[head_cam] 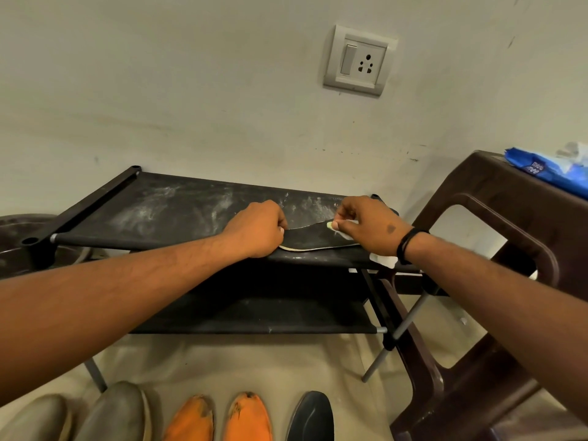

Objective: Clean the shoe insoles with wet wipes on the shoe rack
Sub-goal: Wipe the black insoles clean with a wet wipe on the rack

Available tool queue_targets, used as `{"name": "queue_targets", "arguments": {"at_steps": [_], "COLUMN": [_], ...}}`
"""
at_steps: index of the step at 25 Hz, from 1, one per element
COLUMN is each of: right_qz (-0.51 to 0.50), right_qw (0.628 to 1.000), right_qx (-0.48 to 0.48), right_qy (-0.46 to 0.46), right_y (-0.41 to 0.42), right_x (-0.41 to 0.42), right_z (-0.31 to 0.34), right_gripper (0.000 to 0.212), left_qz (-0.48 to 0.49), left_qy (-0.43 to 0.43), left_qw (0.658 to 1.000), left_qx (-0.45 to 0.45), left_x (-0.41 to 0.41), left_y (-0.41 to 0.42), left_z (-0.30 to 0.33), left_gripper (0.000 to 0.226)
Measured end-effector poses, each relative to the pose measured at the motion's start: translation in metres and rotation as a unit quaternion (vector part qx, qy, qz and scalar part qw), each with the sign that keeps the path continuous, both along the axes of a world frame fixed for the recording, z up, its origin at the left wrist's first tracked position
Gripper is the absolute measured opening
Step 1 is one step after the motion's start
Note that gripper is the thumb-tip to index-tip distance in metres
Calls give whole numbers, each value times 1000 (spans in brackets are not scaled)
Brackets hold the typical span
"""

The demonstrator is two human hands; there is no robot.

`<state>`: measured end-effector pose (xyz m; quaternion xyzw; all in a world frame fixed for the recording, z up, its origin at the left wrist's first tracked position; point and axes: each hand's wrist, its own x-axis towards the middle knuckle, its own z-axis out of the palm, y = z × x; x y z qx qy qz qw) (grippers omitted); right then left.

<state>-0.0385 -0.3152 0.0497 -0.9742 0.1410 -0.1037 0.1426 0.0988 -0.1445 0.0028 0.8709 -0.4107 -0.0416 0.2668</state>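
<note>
A dark insole with a pale edge lies on the top shelf of the black shoe rack, near its front right. My left hand grips the insole's left end with curled fingers. My right hand holds a white wet wipe against the insole's right end; part of the wipe shows under the palm and at the fingertips. A blue pack of wet wipes lies on the brown stool at the right.
A brown plastic stool stands right beside the rack. On the floor in front sit grey shoes, orange shoes and a dark shoe. A wall socket is above. The rack's top fabric is dusty.
</note>
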Motion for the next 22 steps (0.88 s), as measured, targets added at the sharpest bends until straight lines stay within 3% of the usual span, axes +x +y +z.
{"name": "queue_targets", "arguments": {"at_steps": [6,8,10,12,15,22], "right_qz": [-48,-38,-26,-15,-3,6], "right_qw": [997,995,994,993,996,992], "right_qx": [22,35,27,-2,5,106], "right_qy": [-49,-87,-105,-115,-89,-68], "right_y": [-19,-22,-20,-16,-8,3], "right_x": [-13,-16,-18,-16,-10,15], "right_z": [3,2,-1,-6,-10,0], "right_gripper": [7,9,19,17,12,17], "left_qz": [18,37,22,-4,-24,-17], "left_qy": [-21,-29,-15,-10,-49,-28], "left_qw": [996,998,999,998,998,999], "left_qx": [81,47,-24,-54,-36,-13], "left_x": [27,26,15,3,-10,-14], "left_y": [20,32,34,24,9,11], "left_z": [24,25,22,19,15,10], "left_gripper": [18,7,12,19,20,30]}}
